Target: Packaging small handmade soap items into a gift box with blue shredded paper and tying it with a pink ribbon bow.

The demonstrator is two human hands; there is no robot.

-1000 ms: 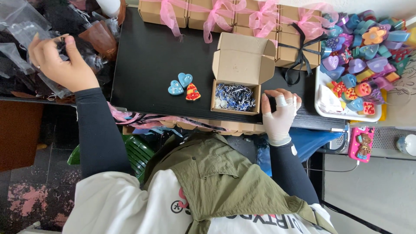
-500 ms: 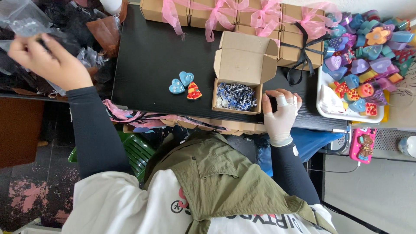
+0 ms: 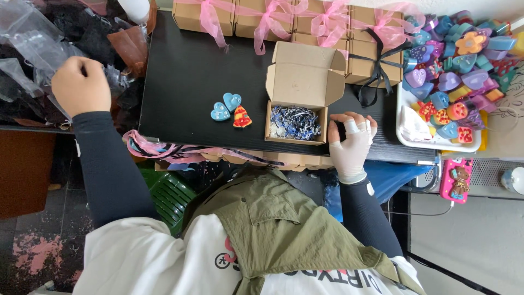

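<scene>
My left hand (image 3: 82, 86) is closed into a fist at the far left, over a heap of clear plastic bags (image 3: 34, 48), and grips one of them. My right hand (image 3: 351, 143), in a white glove, lies flat on the black table (image 3: 185, 82) near its front edge and holds nothing. Just left of that hand stands an open cardboard box (image 3: 303, 87) with blue and white shredded filling (image 3: 295, 122) in it. Three small decorated pieces (image 3: 231, 109), two blue hearts and a red-yellow one, lie on the table left of the box.
Closed cardboard boxes tied with pink ribbon (image 3: 267, 19) line the back of the table. A white tray (image 3: 431, 141) of several colourful heart and flower pieces stands at the right. A pink phone (image 3: 457, 180) lies below it. Pink ribbon (image 3: 158, 150) hangs over the front edge.
My left hand has drawn back a little from the bag heap toward the table and closed into a fist. The right hand has stayed beside the box.
</scene>
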